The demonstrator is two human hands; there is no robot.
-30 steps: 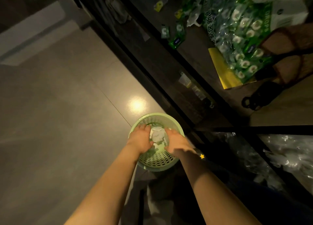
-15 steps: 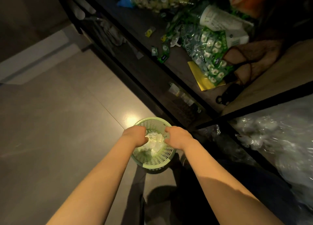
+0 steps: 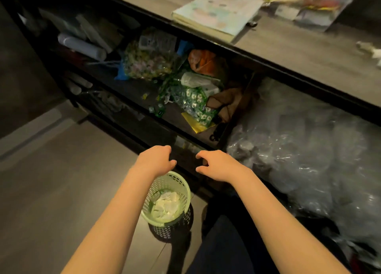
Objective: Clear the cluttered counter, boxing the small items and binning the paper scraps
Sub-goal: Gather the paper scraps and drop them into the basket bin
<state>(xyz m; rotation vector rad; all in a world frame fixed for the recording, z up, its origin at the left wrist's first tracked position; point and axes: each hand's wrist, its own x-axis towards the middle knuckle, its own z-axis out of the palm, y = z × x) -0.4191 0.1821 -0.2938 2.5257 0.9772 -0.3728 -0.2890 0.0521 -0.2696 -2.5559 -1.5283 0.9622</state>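
Note:
A pale green mesh bin (image 3: 181,199) stands on the floor below my arms, with crumpled white paper scraps (image 3: 166,205) lying inside it. My left hand (image 3: 157,160) hovers above the bin's far rim, fingers loosely curled and holding nothing. My right hand (image 3: 216,165) is level with it to the right, in front of the dark shelf edge, fingers apart and empty. The grey counter top (image 3: 309,52) runs across the upper right, with a pale booklet (image 3: 216,13) and a clear box of small items (image 3: 315,3) on it.
Under the counter an open shelf (image 3: 144,92) holds bags of wrapped candy (image 3: 148,61), green sachets (image 3: 193,102), an orange bag (image 3: 204,61) and rolled tubes (image 3: 82,46). Crumpled clear plastic (image 3: 309,149) fills the right compartment. A white scrap (image 3: 369,48) lies at the counter's right edge.
Both hands have come up out of the bin, leaving the paper scraps inside. My view has lifted from the floor to the shelf and the counter top.

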